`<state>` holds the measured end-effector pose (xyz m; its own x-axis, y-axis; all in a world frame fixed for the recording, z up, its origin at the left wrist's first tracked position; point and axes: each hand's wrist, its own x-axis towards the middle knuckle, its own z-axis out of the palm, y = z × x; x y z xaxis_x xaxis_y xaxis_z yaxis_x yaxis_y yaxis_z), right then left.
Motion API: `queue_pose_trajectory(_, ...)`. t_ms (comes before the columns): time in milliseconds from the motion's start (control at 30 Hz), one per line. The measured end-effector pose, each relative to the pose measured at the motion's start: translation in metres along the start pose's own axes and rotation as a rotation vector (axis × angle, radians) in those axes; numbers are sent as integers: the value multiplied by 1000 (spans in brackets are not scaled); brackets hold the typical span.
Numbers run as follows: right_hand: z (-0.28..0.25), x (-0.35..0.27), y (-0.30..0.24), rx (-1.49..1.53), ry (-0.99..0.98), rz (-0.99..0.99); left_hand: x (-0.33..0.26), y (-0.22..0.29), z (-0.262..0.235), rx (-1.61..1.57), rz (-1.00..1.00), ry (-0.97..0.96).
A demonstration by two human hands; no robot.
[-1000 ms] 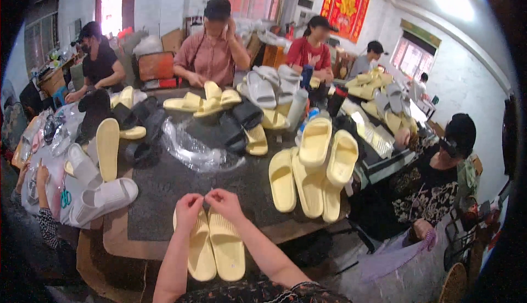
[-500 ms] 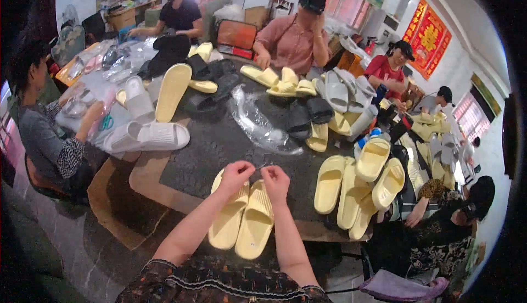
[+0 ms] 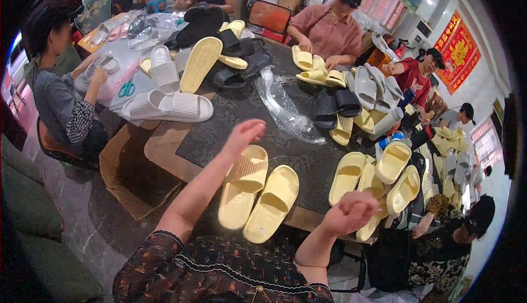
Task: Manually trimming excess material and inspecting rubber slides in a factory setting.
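Two slippers: yellow pair (image 3: 258, 196) near the counter (image 3: 307, 160) edge; a passing arm could knock it off.
Left hand (image 3: 245, 133): grip wide, empty.
Right hand (image 3: 351, 212): grip closed; contents unclear.

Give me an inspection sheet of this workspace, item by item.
Surface: dark patterned table top, crowded, with a brown edge near the wearer.
Job's things: pair of pale yellow slippers lying side by side, soles down, in front of the wearer, touched by neither hand.
Clutter: more yellow slippers at right; white slippers, black slippers, crumpled clear plastic, scissors with green handles.
Hands: left hand raised and open above the pair; right hand closed in a fist, out to the right; what it grips cannot be told.
Cables: nothing seen.
Surroundings: several people seated around the table; red wall hanging.
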<state>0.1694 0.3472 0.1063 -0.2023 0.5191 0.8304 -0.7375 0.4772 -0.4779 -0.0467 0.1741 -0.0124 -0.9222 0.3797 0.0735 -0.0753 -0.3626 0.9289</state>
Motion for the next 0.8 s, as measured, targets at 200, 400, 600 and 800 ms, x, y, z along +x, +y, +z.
queue_pose_trajectory(200, 6, -58, -16, -356, -980, 641, 5, 56, -103, 1497, 222, 785)
queue_pose_trajectory(400, 14, -108, 11, -757, -1181, 549, 13, 46, -157, 1639, -86, 798)
queue_pose_trajectory(600, 22, -131, 46, -870, -1071, 630, -31, 47, -147, 1164, 335, 724)
queue_pose_trajectory(800, -3, -100, 28, -775, -1012, 653, -63, 31, -146, 601, 222, 450)
